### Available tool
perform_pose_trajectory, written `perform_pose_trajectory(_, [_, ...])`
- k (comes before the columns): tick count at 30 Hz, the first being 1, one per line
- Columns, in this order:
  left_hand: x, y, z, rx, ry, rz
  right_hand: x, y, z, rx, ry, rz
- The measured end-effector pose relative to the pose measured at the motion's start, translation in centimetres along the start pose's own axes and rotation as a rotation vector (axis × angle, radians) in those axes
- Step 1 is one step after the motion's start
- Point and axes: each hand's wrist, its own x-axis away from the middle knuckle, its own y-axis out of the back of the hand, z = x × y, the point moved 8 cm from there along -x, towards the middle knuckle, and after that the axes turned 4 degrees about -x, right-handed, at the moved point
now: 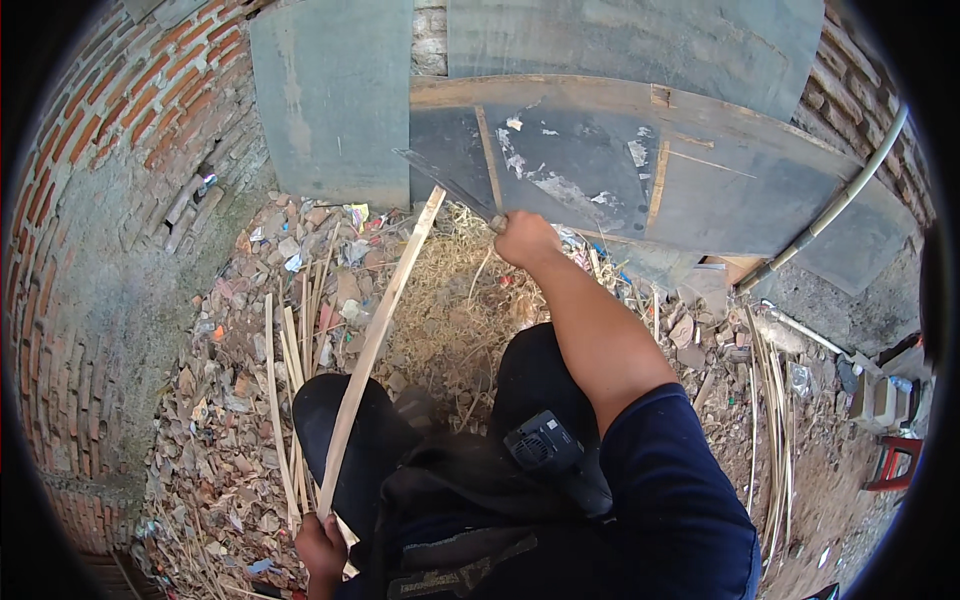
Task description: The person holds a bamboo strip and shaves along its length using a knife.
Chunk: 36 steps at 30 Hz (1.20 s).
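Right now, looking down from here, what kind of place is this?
Probably a rough yard used as a work spot: there's a worn brick wall, rubble-strewn ground, and pale shavings near the wooden strip in the left hand.

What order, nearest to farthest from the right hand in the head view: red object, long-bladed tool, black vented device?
1. Long-bladed tool: gripped in the right hand, pointing up and left in view.
2. Black vented device: below the hand in view.
3. Red object: far right.
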Motion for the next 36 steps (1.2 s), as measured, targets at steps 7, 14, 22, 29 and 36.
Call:
perform_pose_trajectory(7, [1.1, -1.0, 0.3, 0.113, 0.002, -0.013, 0.7, -1.5, -0.7, -0.036, -0.038, 0.14])
perform_pose_trajectory(14, [1.0, -1.0, 0.2, 0.12, -0.004, -0.046, -0.6, -1.1, -2.2, -0.179, -0.075, 0.019])
perform_pose_trajectory(22, [0.2, -0.4, -0.2, 0.158, -0.029, -0.022, 1.8, 1.4, 1.5, -0.365, 0.147, -0.193])
perform_pose_trajectory(29, [-1.4, 0.3, -2.2, 0.32, 0.026, 0.108, 7.3, 0.2, 10.7, 0.014, 0.613, 0.097])
perform_pose_trajectory(36, [-2.0, -0.3, -2.6, 0.158, -0.019, 0.015, 10.2, -2.7, 13.7, 0.281, 0.675, 0.317])
